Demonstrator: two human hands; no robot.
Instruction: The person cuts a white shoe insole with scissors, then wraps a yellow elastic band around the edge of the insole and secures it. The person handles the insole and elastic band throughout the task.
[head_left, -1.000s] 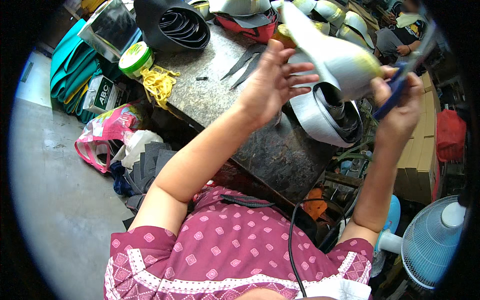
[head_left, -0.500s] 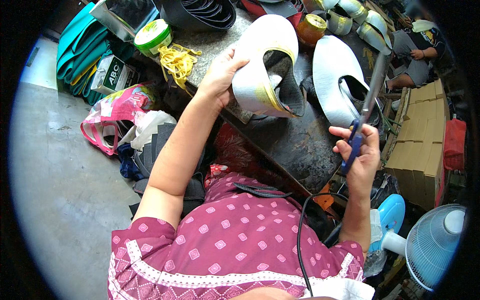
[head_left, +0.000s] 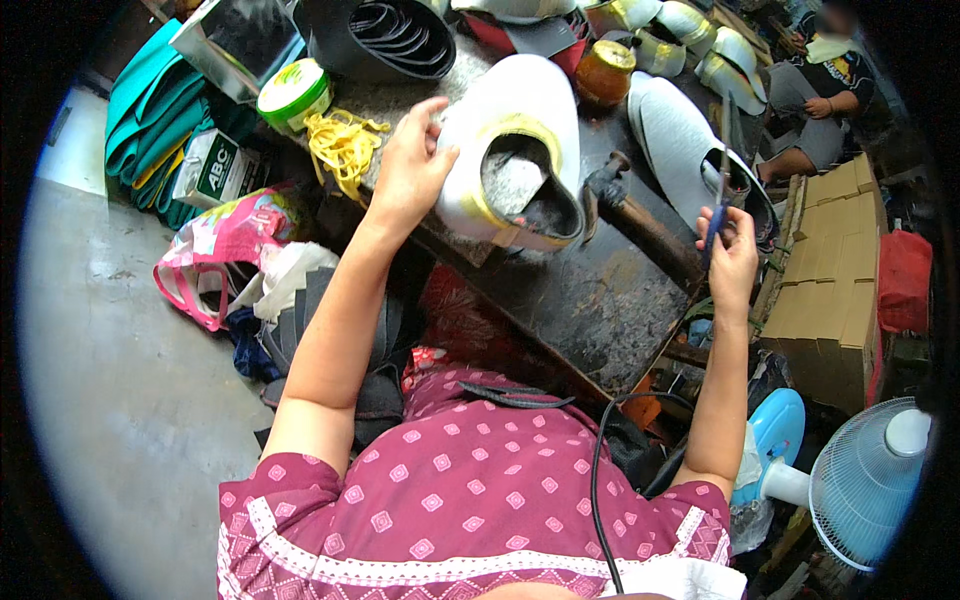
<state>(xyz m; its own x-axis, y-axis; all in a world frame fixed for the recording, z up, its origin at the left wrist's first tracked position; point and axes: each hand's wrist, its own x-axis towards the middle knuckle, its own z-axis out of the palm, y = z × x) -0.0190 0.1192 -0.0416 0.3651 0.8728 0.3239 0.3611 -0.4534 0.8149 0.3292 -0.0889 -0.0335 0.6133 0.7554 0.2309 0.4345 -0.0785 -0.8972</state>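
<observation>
A white shoe upper [head_left: 525, 100] with yellowish glue round its opening rests on the stone slab at the table's edge. At its left side is my left hand [head_left: 408, 170], fingers apart, the thumb touching the upper's edge. My right hand [head_left: 735, 262] is closed round the blue handles of a pair of scissors [head_left: 714, 232], blades pointing away from me. Behind the scissors lie more white uppers [head_left: 668, 140]. A hammer [head_left: 640, 225] with a dark head lies between these and the first upper.
On the table stand a jar of amber glue [head_left: 605, 72], yellow strips [head_left: 343, 150], a green-lidded tub [head_left: 294, 92] and a black container [head_left: 385, 40]. Cardboard [head_left: 825, 270] and a fan [head_left: 868, 485] are at right. Another person [head_left: 820, 100] sits at far right.
The upper has come down onto the slab and turned, and my left hand has loosened and shifted left. My right hand with the scissors has moved slightly right and away. The hammer shows more.
</observation>
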